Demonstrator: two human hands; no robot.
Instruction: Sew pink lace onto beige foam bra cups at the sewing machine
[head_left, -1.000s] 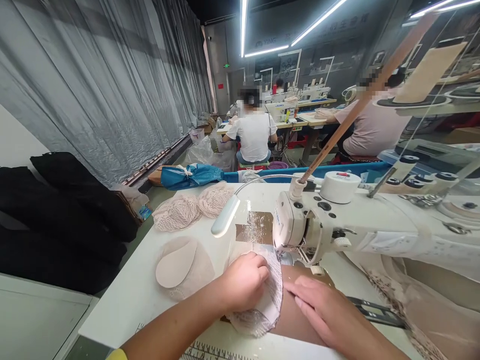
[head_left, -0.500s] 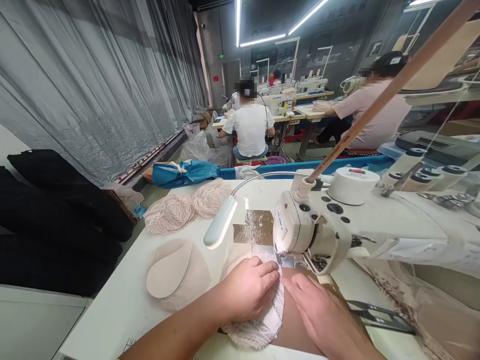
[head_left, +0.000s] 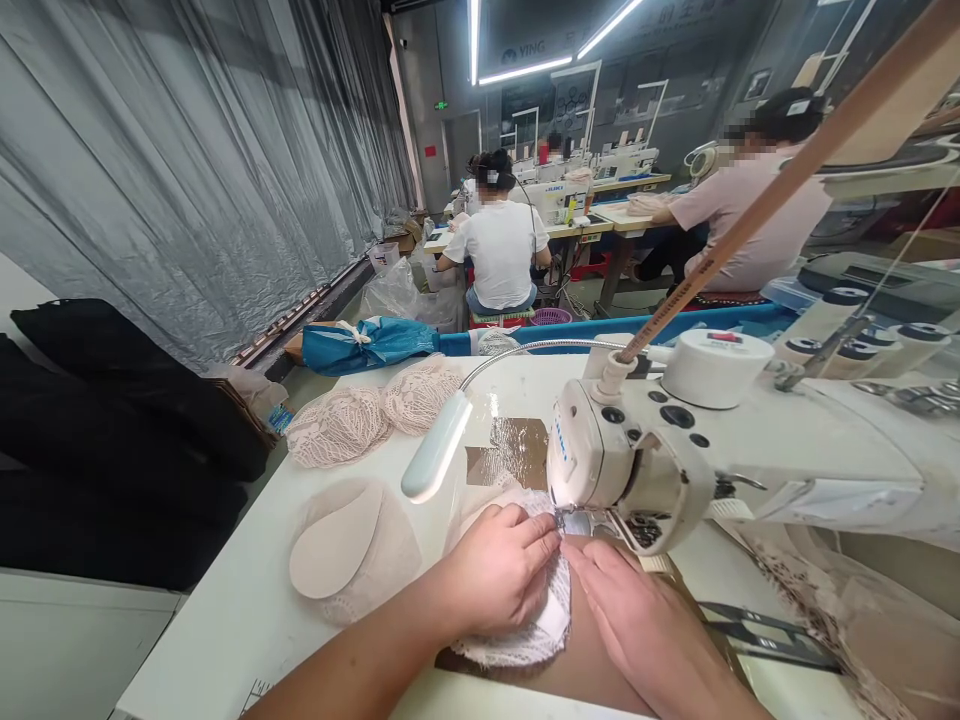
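A white sewing machine (head_left: 675,450) stands on the white table (head_left: 247,610). Under its needle lies a pale lace cup piece (head_left: 536,635) on a brown pad. My left hand (head_left: 499,575) presses on the lace with curled fingers, its fingertips close to the needle. My right hand (head_left: 637,620) lies flat beside it, fingers stretched toward the presser foot and touching the lace edge.
A stack of beige cup pads (head_left: 341,545) sits to the left, with lace cups (head_left: 375,415) behind. A gooseneck lamp (head_left: 439,455) hangs over the work. Thread cones (head_left: 847,330) stand at right. Two people sit at machines further back. Black fabric (head_left: 112,430) lies at left.
Both hands have slid the lace piece forward toward the needle, and the hands have drawn closer together. The view has tilted slightly.
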